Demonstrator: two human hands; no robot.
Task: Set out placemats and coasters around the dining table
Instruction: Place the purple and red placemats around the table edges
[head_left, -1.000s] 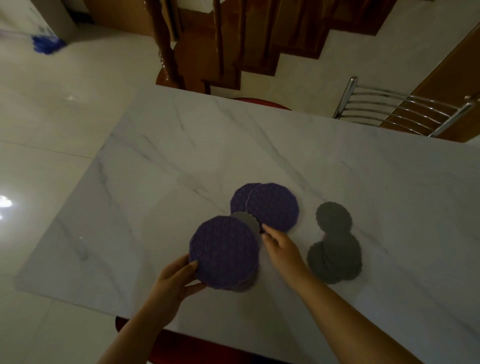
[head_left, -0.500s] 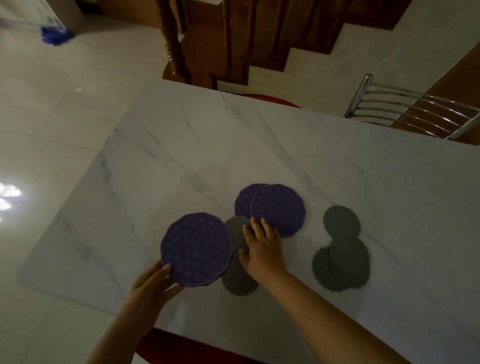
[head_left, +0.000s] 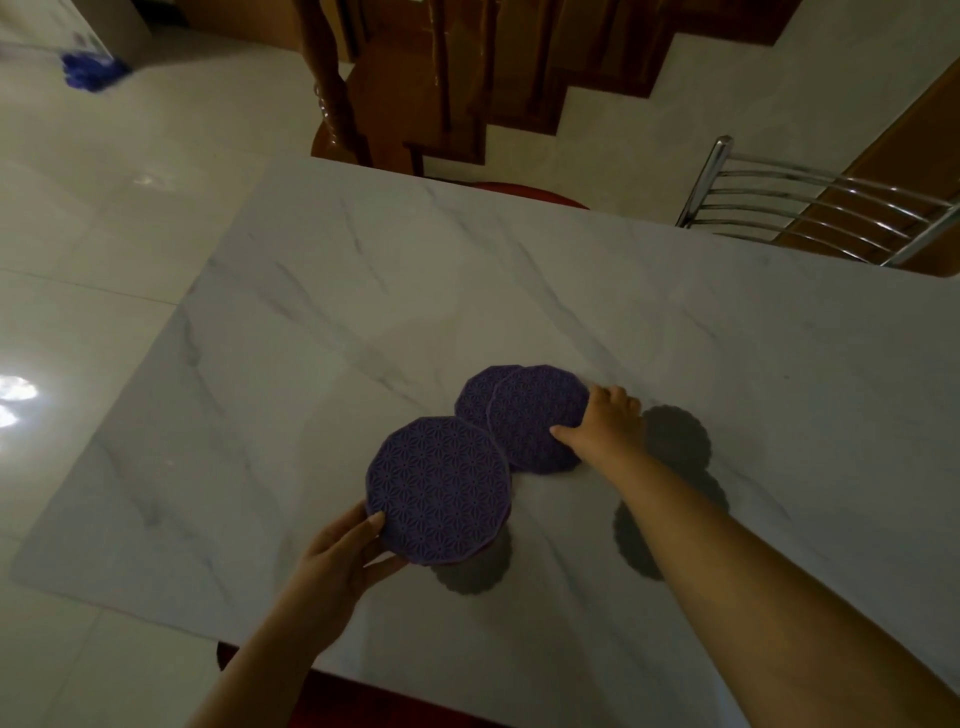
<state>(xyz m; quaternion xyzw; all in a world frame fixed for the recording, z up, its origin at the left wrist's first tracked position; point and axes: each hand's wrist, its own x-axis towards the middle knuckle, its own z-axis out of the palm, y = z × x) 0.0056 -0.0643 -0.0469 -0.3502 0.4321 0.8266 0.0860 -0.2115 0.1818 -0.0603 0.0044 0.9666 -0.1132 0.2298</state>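
Head view: left hand (head_left: 337, 561) pinches purple many-sided patterned rubbery placemat (head_left: 439, 488), thumb on top, fingers under near edge; it looks lifted off white marble table (head_left: 363, 286). Right hand (head_left: 608, 426) grips two overlapping purple placemats (head_left: 530, 415), thumb on top, fingers curled over far edge. Grey wavy-edged coaster (head_left: 472, 571) peeks out just right of left fingers. More grey coasters (head_left: 678, 436) just right of right knuckles, partly hidden by arm. Tip: peel only top mat with thumb, lift flat, don't bump coasters.

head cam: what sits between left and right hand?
Head view: the purple patterned round mat gripped by the left hand, then two overlapping purple mats held at their edge by the right hand.
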